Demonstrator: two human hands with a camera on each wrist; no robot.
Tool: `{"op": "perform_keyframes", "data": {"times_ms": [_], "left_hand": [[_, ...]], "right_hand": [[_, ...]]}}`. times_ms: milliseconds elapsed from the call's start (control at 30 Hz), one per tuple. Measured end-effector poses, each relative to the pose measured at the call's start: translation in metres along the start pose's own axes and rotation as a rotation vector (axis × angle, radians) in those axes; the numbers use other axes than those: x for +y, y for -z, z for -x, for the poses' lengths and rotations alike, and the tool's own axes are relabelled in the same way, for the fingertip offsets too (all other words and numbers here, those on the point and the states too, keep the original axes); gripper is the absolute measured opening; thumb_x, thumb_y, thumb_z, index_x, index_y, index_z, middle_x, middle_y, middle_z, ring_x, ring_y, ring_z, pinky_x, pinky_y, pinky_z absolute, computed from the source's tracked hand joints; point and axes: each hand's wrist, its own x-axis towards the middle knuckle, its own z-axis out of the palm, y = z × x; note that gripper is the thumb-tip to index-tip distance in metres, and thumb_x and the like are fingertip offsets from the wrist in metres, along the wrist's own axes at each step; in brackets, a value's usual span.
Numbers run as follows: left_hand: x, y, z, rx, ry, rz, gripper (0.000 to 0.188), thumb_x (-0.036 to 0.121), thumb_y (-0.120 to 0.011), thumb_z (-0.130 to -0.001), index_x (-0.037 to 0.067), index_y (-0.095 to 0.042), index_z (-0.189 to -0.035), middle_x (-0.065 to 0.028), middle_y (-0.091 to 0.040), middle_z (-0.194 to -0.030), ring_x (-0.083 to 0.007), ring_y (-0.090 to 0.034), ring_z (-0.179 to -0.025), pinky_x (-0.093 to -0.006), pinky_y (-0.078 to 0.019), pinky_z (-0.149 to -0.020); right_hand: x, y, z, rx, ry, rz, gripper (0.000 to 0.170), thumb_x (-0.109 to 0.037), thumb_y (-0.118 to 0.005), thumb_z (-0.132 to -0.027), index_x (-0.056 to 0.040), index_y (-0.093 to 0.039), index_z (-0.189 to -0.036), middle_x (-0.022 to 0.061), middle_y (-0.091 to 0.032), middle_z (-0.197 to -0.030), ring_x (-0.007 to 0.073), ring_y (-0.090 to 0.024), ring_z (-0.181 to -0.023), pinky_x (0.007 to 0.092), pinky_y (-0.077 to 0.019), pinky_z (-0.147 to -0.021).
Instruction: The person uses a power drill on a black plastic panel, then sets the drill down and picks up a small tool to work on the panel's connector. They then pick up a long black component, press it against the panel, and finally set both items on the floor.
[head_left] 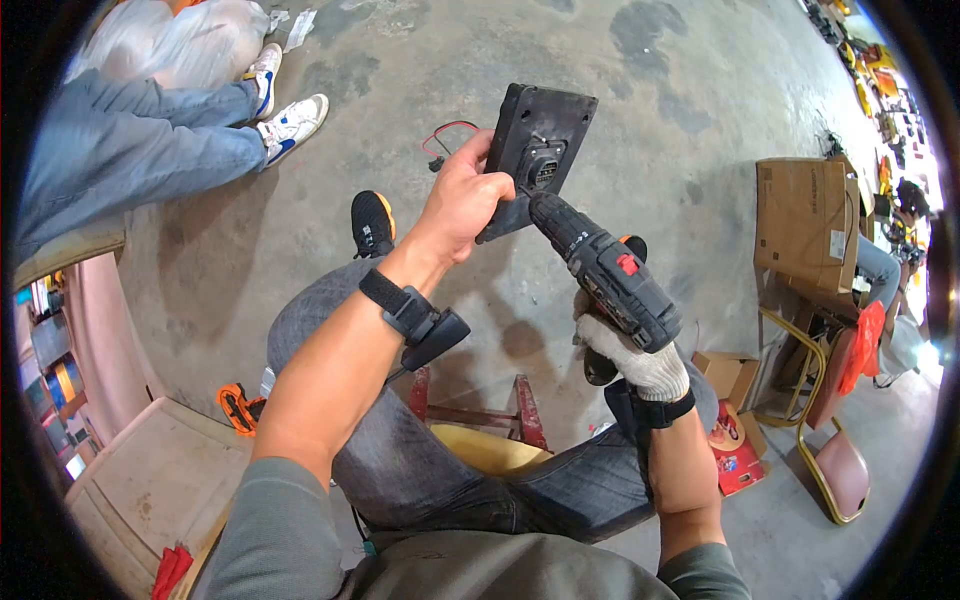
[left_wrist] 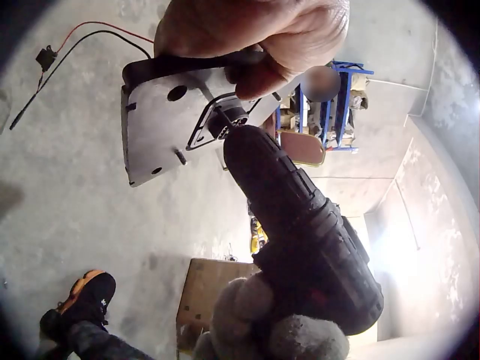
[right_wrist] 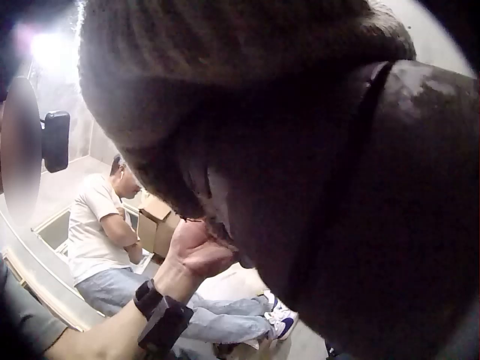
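Note:
My bare left hand [head_left: 452,208] grips the lower left edge of a black rectangular plastic housing [head_left: 562,112], its thumb on the near face. A round multi-pin connector [head_left: 544,172] sits in a raised frame on that face. In my right hand [head_left: 640,362], which wears a white knit glove, is a black cordless drill [head_left: 612,272] with a red switch, held by the handle. The drill's nose is close beside the connector, near the left thumb; the left wrist view shows the connector [left_wrist: 227,120] right at the chuck end. The drill's dark body [right_wrist: 375,202] fills much of the right wrist view.
A red and black wire pair [head_left: 440,135] trails from the housing. Someone in jeans [head_left: 150,150] sits at the left. Cardboard boxes [head_left: 805,220] and a pink-seated chair [head_left: 842,470] stand at the right. Below my knees is a red-legged stool [head_left: 525,415].

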Motion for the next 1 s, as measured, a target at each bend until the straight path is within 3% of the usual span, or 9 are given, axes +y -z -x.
{"op": "perform_keyframes", "data": {"times_ms": [300, 367, 500, 700, 767, 933, 1000], "left_hand": [[0.002, 0.000, 0.002, 0.003, -0.008, -0.025, 0.049, -0.007, -0.051, -0.072, 0.000, -0.061, -0.120, -0.0042, -0.067, -0.098, -0.0109, -0.061, -0.082, -0.0260, -0.0495, -0.073], [0.001, 0.001, 0.002, 0.008, -0.005, -0.057, 0.049, -0.007, -0.051, -0.072, 0.000, -0.061, -0.119, -0.0043, -0.067, -0.099, -0.0112, -0.062, -0.084, -0.0263, -0.0500, -0.075], [0.002, 0.000, 0.002, 0.003, 0.022, -0.062, 0.050, -0.007, -0.051, -0.073, 0.000, -0.061, -0.121, -0.0043, -0.067, -0.100, -0.0116, -0.062, -0.086, -0.0268, -0.0499, -0.076], [-0.003, 0.001, -0.002, -0.006, -0.043, -0.143, 0.050, -0.010, -0.052, -0.078, 0.001, -0.059, -0.126, -0.0052, -0.068, -0.110, -0.0128, -0.065, -0.095, -0.0289, -0.0526, -0.086], [-0.007, 0.003, -0.004, 0.026, -0.096, -0.149, 0.047, -0.010, -0.052, -0.081, 0.000, -0.058, -0.127, -0.0057, -0.068, -0.111, -0.0135, -0.065, -0.097, -0.0296, -0.0519, -0.088], [0.005, 0.013, -0.003, 0.185, -0.076, -0.150, 0.049, -0.011, -0.053, -0.082, 0.000, -0.054, -0.130, -0.0078, -0.065, -0.117, -0.0171, -0.063, -0.104, -0.0327, -0.0499, -0.094], [0.006, 0.010, 0.002, 0.149, -0.019, -0.204, 0.055, -0.011, -0.053, -0.085, -0.001, -0.047, -0.139, -0.0134, -0.062, -0.127, -0.0236, -0.061, -0.115, -0.0367, -0.0454, -0.104]], "right_hand": [[0.003, -0.001, 0.002, 0.006, 0.023, 0.049, 0.046, -0.003, -0.075, -0.085, -0.0044, -0.061, -0.128, 0.0088, -0.070, -0.113, 0.0190, -0.067, -0.103, 0.0346, -0.0535, -0.091], [-0.001, -0.004, 0.000, 0.028, 0.074, 0.087, 0.023, -0.003, -0.069, -0.086, -0.0055, -0.062, -0.107, 0.0024, -0.065, -0.088, 0.0129, -0.065, -0.076, 0.0305, -0.0554, -0.067], [-0.003, -0.004, -0.001, 0.012, 0.124, 0.167, 0.022, -0.002, -0.069, -0.085, -0.0049, -0.062, -0.106, 0.0023, -0.064, -0.086, 0.0125, -0.064, -0.074, 0.0302, -0.0551, -0.066], [-0.013, -0.013, -0.007, 0.094, -0.004, -0.097, 0.030, -0.002, -0.069, -0.080, -0.0032, -0.063, -0.110, 0.0054, -0.065, -0.093, 0.0144, -0.064, -0.073, 0.0317, -0.0559, -0.065], [-0.037, -0.016, -0.005, 0.111, -0.224, -0.344, 0.037, 0.000, -0.067, -0.077, -0.0021, -0.063, -0.113, 0.0083, -0.066, -0.097, 0.0169, -0.064, -0.072, 0.0327, -0.0567, -0.066], [-0.036, -0.014, 0.000, 0.190, -0.154, -0.606, 0.045, -0.001, -0.062, -0.068, 0.0042, -0.061, -0.113, 0.0135, -0.066, -0.095, 0.0210, -0.064, -0.066, 0.0370, -0.0577, -0.064], [-0.025, -0.012, -0.003, 0.212, -0.105, -0.797, 0.046, -0.004, -0.061, -0.077, 0.0018, -0.055, -0.123, 0.0121, -0.065, -0.100, 0.0200, -0.063, -0.071, 0.0389, -0.0576, -0.068]]}}
